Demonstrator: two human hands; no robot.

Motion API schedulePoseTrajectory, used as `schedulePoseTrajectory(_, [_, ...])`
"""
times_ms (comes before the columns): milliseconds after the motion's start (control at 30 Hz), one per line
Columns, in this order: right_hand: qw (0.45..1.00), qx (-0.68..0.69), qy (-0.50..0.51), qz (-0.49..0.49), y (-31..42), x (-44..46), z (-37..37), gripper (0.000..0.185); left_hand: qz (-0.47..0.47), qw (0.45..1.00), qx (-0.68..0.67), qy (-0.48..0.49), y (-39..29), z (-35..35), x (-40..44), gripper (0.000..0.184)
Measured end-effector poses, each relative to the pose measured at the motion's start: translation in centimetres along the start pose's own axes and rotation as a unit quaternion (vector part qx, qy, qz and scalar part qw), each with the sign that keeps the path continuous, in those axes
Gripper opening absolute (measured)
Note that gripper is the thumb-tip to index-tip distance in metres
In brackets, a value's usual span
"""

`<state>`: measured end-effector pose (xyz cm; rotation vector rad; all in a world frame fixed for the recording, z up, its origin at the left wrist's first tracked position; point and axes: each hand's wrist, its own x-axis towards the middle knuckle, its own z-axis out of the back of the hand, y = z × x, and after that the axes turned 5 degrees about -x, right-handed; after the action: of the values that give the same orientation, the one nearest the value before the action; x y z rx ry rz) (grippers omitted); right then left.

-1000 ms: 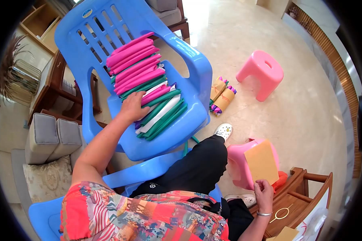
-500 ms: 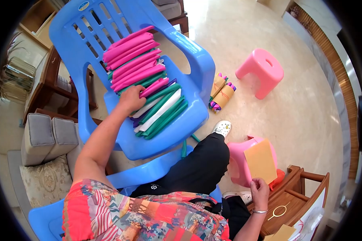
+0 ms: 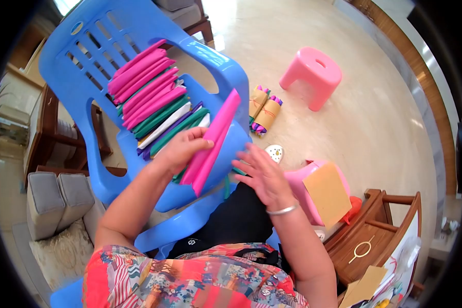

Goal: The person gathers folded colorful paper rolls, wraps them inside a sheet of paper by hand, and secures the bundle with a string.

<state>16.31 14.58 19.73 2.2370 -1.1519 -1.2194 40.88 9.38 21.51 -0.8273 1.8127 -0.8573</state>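
Note:
My left hand (image 3: 185, 149) grips a folded pink sheet (image 3: 215, 138), thin and long, lifted over the seat front of the blue plastic chair (image 3: 238, 77). Fingers spread and a little blurred, my right hand (image 3: 264, 177) is just right of that sheet, holding nothing. Behind my left hand, a row of folded strips lies on the chair: pink ones (image 3: 143, 82) toward the backrest, then green, white and purple ones (image 3: 174, 128) nearer me. Whether the strips are paper or cloth I cannot tell.
Two brown-wrapped bundles (image 3: 267, 114) lie on the floor near a pink stool (image 3: 313, 74). A brown sheet (image 3: 327, 195) rests on a second pink stool (image 3: 297, 187) by my right knee. At the right stands a wooden piece of furniture (image 3: 362, 246); a grey sofa (image 3: 49, 203) is at left.
My left hand has lifted the pink sheet out of the row and brought it toward me. My right hand has left the brown sheet and come over to the chair's front.

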Motion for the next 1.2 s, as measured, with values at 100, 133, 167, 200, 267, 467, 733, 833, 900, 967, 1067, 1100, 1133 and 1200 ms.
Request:
schedulePoseTrajectory(100, [1.0,0.002,-0.002,-0.029,-1.6,1.6,-1.7,0.056,-0.103,0.988,0.111,-0.037,2.1,-2.9,-0.4,0.044])
schedulePoseTrajectory(133, [0.999,0.001,0.008,-0.033,-1.9,1.7,-2.0,0.056,-0.13,0.964,0.224,-0.059,2.8,-3.3,-0.5,0.046])
schedulePoseTrajectory(167, [0.999,0.0,0.019,-0.038,-2.2,1.8,-2.1,0.057,-0.155,0.926,0.334,-0.079,3.3,-3.7,-0.7,0.049])
schedulePoseTrajectory(200, [0.999,0.008,0.031,-0.027,-2.6,2.1,-1.8,0.048,-0.172,0.914,0.36,-0.079,3.4,-4.5,-1.0,0.052])
schedulePoseTrajectory(267, [0.999,0.021,0.038,-0.019,-3.1,2.4,-1.4,0.048,-0.206,0.885,0.411,-0.076,3.6,-5.8,-1.6,0.056])
schedulePoseTrajectory(467, [0.996,0.072,0.039,0.027,-4.2,2.9,-0.3,0.037,-0.263,0.872,0.411,-0.04,3.4,-6.2,-2.2,0.05])
schedulePoseTrajectory(733, [0.994,0.105,0.019,-0.018,-3.0,2.0,-0.8,0.038,-0.328,0.709,0.585,-0.217,3.5,4.8,0.1,0.034])
schedulePoseTrajectory(833, [0.995,0.1,0.024,-0.017,-3.0,2.0,-0.9,0.043,-0.26,0.687,0.628,-0.258,3.6,9.4,0.9,0.038])
schedulePoseTrajectory(900, [0.995,0.096,0.023,-0.014,-2.9,2.0,-0.9,0.046,-0.223,0.68,0.649,-0.257,4.0,11.2,1.5,0.039])
schedulePoseTrajectory(967, [0.995,0.092,0.023,-0.01,-3.0,2.1,-0.9,0.045,-0.186,0.69,0.65,-0.257,4.5,12.3,2.1,0.039])
schedulePoseTrajectory(1067, [0.996,0.093,0.016,-0.01,-2.9,2.2,-1.0,0.044,-0.188,0.684,0.654,-0.262,5.0,13.4,2.5,0.037])
schedulePoseTrajectory(1100, [0.995,0.094,0.013,-0.01,-2.9,2.2,-1.0,0.043,-0.207,0.678,0.65,-0.273,4.7,13.2,2.4,0.036])
schedulePoseTrajectory(1133, [0.995,0.096,0.01,-0.009,-2.9,2.2,-1.0,0.043,-0.227,0.672,0.645,-0.284,4.4,12.9,2.2,0.035])
schedulePoseTrajectory(1200, [0.995,0.098,0.005,-0.005,-2.9,2.3,-1.0,0.042,-0.175,0.78,0.533,-0.276,3.1,10.4,1.1,0.033])
